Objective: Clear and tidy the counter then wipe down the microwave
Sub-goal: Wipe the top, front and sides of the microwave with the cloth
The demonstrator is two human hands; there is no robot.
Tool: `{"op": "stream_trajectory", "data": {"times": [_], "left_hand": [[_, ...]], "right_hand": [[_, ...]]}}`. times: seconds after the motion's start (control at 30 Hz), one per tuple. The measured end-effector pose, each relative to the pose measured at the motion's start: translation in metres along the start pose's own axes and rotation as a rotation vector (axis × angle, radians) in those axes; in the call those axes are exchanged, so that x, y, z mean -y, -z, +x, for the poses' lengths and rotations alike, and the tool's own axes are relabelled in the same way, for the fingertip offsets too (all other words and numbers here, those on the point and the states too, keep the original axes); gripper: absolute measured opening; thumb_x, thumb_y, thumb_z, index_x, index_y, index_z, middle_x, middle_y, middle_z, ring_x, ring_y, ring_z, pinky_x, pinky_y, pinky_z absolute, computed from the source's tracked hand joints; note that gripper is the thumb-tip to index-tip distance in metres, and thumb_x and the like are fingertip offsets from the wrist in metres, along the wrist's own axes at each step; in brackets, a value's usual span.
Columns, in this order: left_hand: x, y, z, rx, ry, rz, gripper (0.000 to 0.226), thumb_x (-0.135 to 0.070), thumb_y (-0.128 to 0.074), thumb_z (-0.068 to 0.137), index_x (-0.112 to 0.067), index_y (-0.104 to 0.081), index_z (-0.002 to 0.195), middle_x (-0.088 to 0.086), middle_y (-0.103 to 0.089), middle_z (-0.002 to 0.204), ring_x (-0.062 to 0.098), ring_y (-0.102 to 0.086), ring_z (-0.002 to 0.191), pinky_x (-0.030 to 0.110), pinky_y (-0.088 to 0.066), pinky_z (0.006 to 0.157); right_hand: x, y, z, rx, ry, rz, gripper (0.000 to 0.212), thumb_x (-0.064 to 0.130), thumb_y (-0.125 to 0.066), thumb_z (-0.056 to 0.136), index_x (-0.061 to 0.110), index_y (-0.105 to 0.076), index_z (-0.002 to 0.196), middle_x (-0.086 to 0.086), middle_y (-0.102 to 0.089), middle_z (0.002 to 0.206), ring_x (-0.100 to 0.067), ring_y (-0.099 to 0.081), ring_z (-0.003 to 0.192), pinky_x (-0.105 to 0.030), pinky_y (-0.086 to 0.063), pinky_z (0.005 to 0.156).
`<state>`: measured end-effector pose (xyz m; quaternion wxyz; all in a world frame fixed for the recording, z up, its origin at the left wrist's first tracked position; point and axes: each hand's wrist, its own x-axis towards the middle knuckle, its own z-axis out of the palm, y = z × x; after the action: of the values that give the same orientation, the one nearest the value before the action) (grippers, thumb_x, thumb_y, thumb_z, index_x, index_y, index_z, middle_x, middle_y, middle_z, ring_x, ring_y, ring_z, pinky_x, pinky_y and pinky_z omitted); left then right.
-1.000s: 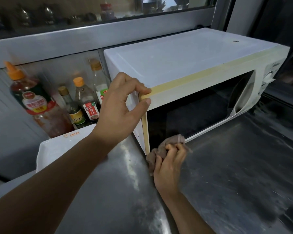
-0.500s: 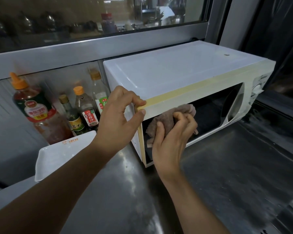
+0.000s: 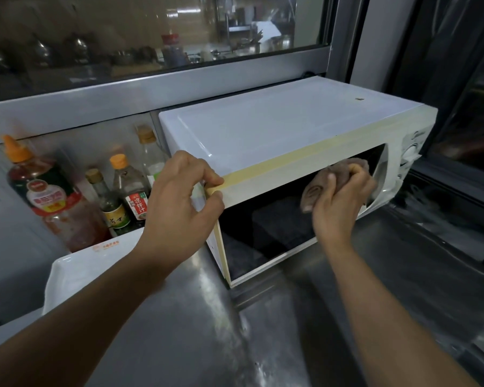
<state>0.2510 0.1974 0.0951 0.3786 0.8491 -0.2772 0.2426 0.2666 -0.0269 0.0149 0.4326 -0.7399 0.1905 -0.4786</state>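
Note:
A white microwave with a yellowed front frame stands on the steel counter, its dark glass door facing me. My left hand grips the top left front corner of the microwave, thumb under the edge and fingers on top. My right hand holds a crumpled brown cloth and presses it against the right part of the door glass, close to the control panel.
Several sauce bottles stand against the wall left of the microwave, a large red-labelled bottle among them. A white tray lies in front of them. A window ledge runs above; a dark opening lies to the right.
My right hand carried the cloth from the door's bottom left corner up and across to its right side. My left hand kept its grip on the corner.

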Motion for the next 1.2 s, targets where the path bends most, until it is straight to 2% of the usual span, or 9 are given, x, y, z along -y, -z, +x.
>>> {"op": "stream_trajectory", "data": {"times": [0.13,0.3,0.43,0.6,0.77,0.9,1.0,1.1,1.2], "left_hand": [[-0.006,-0.004,0.004,-0.056,-0.005,0.044,0.015,-0.022,-0.057,0.083,-0.009,-0.059,0.077,0.001,-0.054,0.092,0.017,-0.051,0.093,0.022,-0.037,0.078],[-0.006,-0.019,0.020,0.018,-0.102,0.068,0.027,-0.027,-0.046,0.084,-0.013,-0.065,0.097,-0.001,-0.059,0.098,0.020,-0.054,0.096,0.032,-0.042,0.080],[0.001,-0.025,0.019,-0.010,-0.125,0.015,0.028,-0.027,-0.045,0.087,-0.014,-0.068,0.097,-0.003,-0.058,0.096,0.021,-0.054,0.095,0.027,-0.040,0.082],[0.004,-0.029,0.018,-0.034,-0.113,-0.025,0.028,-0.026,-0.045,0.088,-0.013,-0.068,0.095,-0.001,-0.058,0.095,0.022,-0.053,0.095,0.013,-0.036,0.083],[0.004,-0.031,0.016,-0.053,-0.113,-0.034,0.028,-0.025,-0.045,0.089,-0.012,-0.068,0.096,0.000,-0.059,0.096,0.021,-0.052,0.095,0.039,-0.042,0.081],[0.003,-0.036,0.013,-0.097,-0.104,-0.019,0.030,-0.025,-0.043,0.090,-0.010,-0.068,0.096,0.001,-0.060,0.097,0.021,-0.052,0.096,0.033,-0.040,0.082],[0.003,-0.038,0.012,-0.119,-0.107,-0.016,0.029,-0.024,-0.042,0.090,-0.011,-0.067,0.097,-0.001,-0.057,0.096,0.018,-0.050,0.096,0.026,-0.037,0.083],[0.004,-0.041,0.011,-0.132,-0.111,-0.037,0.025,-0.022,-0.042,0.091,-0.017,-0.065,0.097,0.000,-0.057,0.096,0.018,-0.049,0.097,0.022,-0.035,0.084],[0.005,-0.043,0.011,-0.144,-0.113,-0.050,0.024,-0.021,-0.041,0.091,-0.018,-0.064,0.097,0.000,-0.057,0.095,0.020,-0.049,0.097,0.022,-0.034,0.084]], "right_hand": [[0.017,0.000,-0.024,-0.007,0.008,-0.026,0.040,0.018,-0.047,0.091,-0.007,-0.044,0.122,-0.027,-0.037,0.128,-0.036,-0.033,0.122,-0.023,-0.020,0.103],[0.040,-0.012,-0.083,0.102,0.154,-0.010,0.043,0.026,-0.037,0.087,0.006,-0.039,0.125,-0.018,-0.026,0.137,-0.029,-0.025,0.132,-0.013,-0.017,0.110],[0.016,-0.006,-0.033,0.026,0.098,-0.047,0.037,0.006,-0.045,0.086,-0.002,-0.042,0.122,-0.022,-0.028,0.136,-0.032,-0.030,0.126,-0.027,-0.024,0.107],[-0.019,0.010,0.029,-0.013,0.067,-0.109,0.039,-0.002,-0.045,0.088,-0.007,-0.038,0.126,-0.025,-0.029,0.139,-0.027,-0.027,0.127,0.002,-0.008,0.099],[-0.035,0.016,0.047,-0.018,0.066,-0.137,0.035,-0.001,-0.044,0.089,-0.004,-0.039,0.124,-0.022,-0.031,0.136,-0.031,-0.029,0.129,-0.035,-0.025,0.112],[-0.047,0.008,0.032,-0.064,0.065,-0.126,0.036,-0.002,-0.043,0.089,-0.006,-0.039,0.125,-0.023,-0.031,0.138,-0.026,-0.026,0.128,-0.022,-0.017,0.108],[-0.074,0.004,0.011,-0.034,-0.038,-0.101,0.037,-0.004,-0.046,0.088,-0.009,-0.039,0.124,-0.025,-0.032,0.138,-0.034,-0.027,0.131,-0.025,-0.014,0.113],[-0.096,0.006,-0.006,0.056,-0.076,-0.129,0.040,-0.006,-0.046,0.089,-0.012,-0.035,0.127,-0.026,-0.023,0.144,-0.034,-0.022,0.134,-0.001,-0.003,0.103],[-0.100,0.008,-0.012,0.088,-0.094,-0.123,0.039,-0.011,-0.044,0.087,-0.013,-0.035,0.125,-0.026,-0.020,0.144,-0.030,-0.026,0.131,0.008,-0.005,0.096]]}}
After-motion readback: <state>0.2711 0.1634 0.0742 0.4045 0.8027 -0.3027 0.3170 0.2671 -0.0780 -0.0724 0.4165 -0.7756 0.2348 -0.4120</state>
